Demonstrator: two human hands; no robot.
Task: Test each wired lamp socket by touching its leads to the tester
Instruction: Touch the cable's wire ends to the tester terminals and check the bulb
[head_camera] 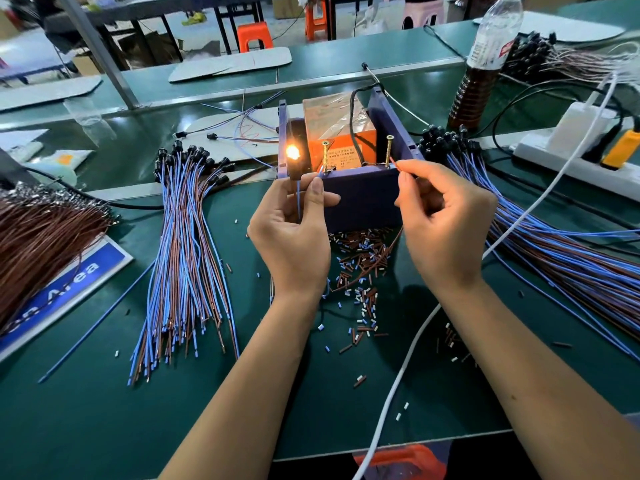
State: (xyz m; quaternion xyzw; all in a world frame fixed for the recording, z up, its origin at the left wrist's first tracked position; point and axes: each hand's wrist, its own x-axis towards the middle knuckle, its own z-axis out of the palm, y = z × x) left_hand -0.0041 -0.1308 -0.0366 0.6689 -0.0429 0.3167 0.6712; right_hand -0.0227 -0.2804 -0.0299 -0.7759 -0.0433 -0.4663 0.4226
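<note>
The tester (360,195) is a dark blue open box around an orange unit, with two brass screws (325,155) standing on its front wall. My left hand (294,233) pinches the blue lead (299,202) of a lamp socket, its tip at the left screw. The bulb (293,152) above that hand glows orange. My right hand (443,220) pinches the brown lead (398,167), its tip near the right screw (389,150).
A pile of wired sockets (187,258) lies left of the tester, another bundle (540,230) to the right. Cut insulation bits (363,268) litter the green mat. A white cable (398,386), a power strip (581,150) and a bottle (485,64) are at the right.
</note>
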